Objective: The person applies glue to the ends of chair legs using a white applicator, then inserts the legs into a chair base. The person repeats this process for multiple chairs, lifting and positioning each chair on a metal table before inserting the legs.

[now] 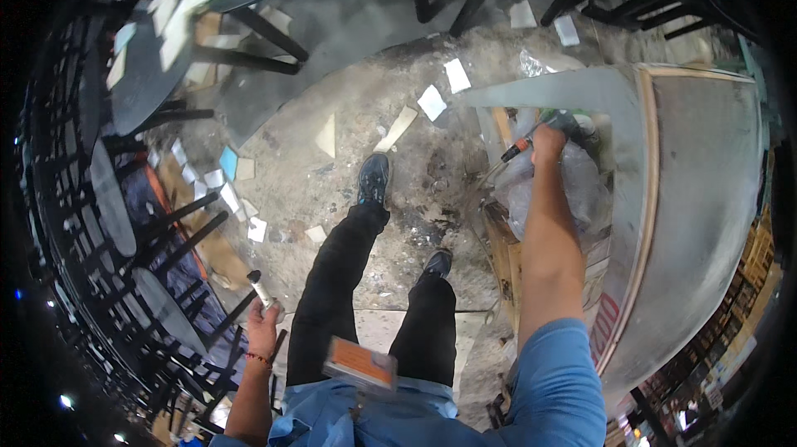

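At the lower left, my left hand point(262, 327) is closed around a slim white tube point(261, 288) with a black end pointing up and away. My right arm stretches forward to the right. My right hand point(548, 143) is closed on a dark tool with an orange-and-black neck point(516, 148); its exact kind is unclear, and a thin rod or cord trails from the neck. Both are over the opening of a grey panelled box point(556, 92). Clear plastic bags point(573, 190) sit inside, below my right hand, beside wooden pieces point(501, 252).
Black-legged stools or tables point(249, 32) crowd the left and far side. Paper scraps point(432, 103) and foam-like offcuts point(327, 136) litter the stained concrete floor point(282, 148). The box's large curved grey side point(706, 198) stands at my right. A badge point(361, 364) hangs at my waist.
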Motion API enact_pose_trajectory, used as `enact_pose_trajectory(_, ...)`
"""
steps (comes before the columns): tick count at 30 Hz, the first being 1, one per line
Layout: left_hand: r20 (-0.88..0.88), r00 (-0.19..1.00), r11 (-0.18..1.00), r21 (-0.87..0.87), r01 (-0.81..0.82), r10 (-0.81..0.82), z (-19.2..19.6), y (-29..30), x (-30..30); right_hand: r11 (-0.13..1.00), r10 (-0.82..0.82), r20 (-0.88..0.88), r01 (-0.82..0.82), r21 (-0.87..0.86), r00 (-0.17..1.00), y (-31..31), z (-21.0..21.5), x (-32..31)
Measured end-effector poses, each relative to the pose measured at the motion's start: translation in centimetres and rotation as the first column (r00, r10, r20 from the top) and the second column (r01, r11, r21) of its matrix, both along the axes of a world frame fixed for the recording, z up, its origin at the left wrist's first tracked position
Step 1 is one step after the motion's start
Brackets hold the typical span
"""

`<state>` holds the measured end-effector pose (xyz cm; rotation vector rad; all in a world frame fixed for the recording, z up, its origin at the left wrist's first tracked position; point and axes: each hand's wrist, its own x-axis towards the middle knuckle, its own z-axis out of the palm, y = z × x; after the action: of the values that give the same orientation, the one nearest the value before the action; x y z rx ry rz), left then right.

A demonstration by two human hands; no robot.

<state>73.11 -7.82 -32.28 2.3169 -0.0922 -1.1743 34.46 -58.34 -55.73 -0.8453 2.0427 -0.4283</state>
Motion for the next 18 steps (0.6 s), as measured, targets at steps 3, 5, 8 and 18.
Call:
enact_pose_trajectory(3, -0.064, 0.997, 0.999, -0.014, 0.042, -0.043, -4.3, -2.4, 4.3, 0.902, 0.416, -0.614, -0.390, 0.184, 0.671, -4.6, -2.6, -4.0)
enact_pose_trajectory(5, -0.033, 0.996, 0.992, 0.090, 0.091, -0.088, -3.4, -3.3, 6.6, 0.784, 0.478, -0.719, -0.614, 0.091, 0.504, -3.1, -4.4, -2.0)
enact_pose_trajectory(8, -0.039, 0.998, 0.985, 0.165, 0.059, -0.053, -3.7, -4.8, 9.1, 0.637, 0.465, -0.745, -0.765, -0.094, 0.479, -3.0, -4.4, -2.0)
enact_pose_trajectory(18, -0.166, 0.958, 0.954, 0.154, 0.257, -0.232, -3.8, -10.1, 12.0, 0.847, 0.334, -0.611, -0.513, -0.140, 0.718, -0.8, 0.2, -0.9)
